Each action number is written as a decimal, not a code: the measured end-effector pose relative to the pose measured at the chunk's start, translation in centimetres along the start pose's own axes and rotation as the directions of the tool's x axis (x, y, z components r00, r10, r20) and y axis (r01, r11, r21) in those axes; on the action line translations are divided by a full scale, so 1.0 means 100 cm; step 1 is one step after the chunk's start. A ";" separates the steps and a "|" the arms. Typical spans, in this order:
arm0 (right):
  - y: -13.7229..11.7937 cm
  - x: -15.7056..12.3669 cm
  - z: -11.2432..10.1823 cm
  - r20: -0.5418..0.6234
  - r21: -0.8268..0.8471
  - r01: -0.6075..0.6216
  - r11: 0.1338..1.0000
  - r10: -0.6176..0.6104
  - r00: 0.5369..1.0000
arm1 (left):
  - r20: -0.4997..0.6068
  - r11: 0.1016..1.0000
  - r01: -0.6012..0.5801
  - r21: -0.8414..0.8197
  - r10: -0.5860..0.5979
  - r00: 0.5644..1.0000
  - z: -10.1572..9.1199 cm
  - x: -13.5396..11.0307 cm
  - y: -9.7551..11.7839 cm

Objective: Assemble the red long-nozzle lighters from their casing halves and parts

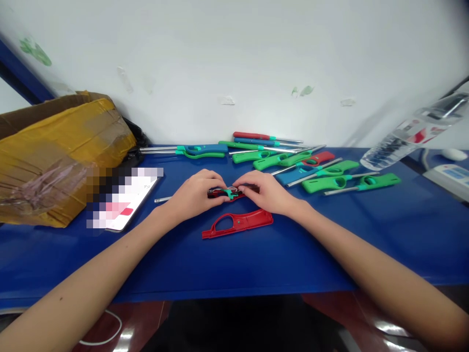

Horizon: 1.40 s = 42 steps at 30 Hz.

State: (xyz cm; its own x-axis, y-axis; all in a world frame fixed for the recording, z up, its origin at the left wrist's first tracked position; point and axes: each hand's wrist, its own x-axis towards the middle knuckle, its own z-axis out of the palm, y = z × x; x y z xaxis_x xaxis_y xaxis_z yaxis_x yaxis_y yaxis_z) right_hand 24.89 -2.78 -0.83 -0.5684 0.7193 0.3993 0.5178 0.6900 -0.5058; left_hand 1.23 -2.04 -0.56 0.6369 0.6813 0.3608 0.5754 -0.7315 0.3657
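Observation:
Between my hands lies an opened gas lighter [231, 193], its inner parts and a green trigger showing in a red half shell. My left hand [200, 193] grips its nozzle end, and the metal tube sticks out to the left past the wrist. At the handle end, my right hand [264, 192] has thumb and fingers pinched on the lighter's inner parts; the exact piece is hidden. Just below the hands, a loose red half shell [238, 222] with a finger loop rests on the blue table [234, 269].
Several green, blue and red lighters [322, 183] lie in a loose pile at the back right. More lighters [201, 150] lie at the back left. A taped cardboard box [58, 161] and a phone [134, 200] stand left; a water bottle [406, 134] is at right.

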 end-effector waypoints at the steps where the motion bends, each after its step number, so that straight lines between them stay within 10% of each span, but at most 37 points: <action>1: 0.000 -0.001 -0.002 0.003 -0.007 -0.004 1.000 0.004 1.000 | 0.004 1.000 0.002 -0.010 -0.002 1.000 0.001 0.000 0.000; 42: 0.003 -0.005 0.001 -0.044 0.038 -0.165 0.986 0.167 0.985 | 0.101 1.000 -0.017 -0.011 0.018 0.995 -0.005 0.004 -0.001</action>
State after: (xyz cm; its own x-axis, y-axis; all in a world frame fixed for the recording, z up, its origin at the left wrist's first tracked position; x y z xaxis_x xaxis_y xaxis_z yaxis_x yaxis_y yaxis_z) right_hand 25.22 -2.95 -1.28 -0.4453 0.8273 0.3425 0.5802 0.5579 -0.5933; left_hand 1.23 -1.68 -0.02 0.6959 0.6619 0.2785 0.5587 -0.7427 0.3691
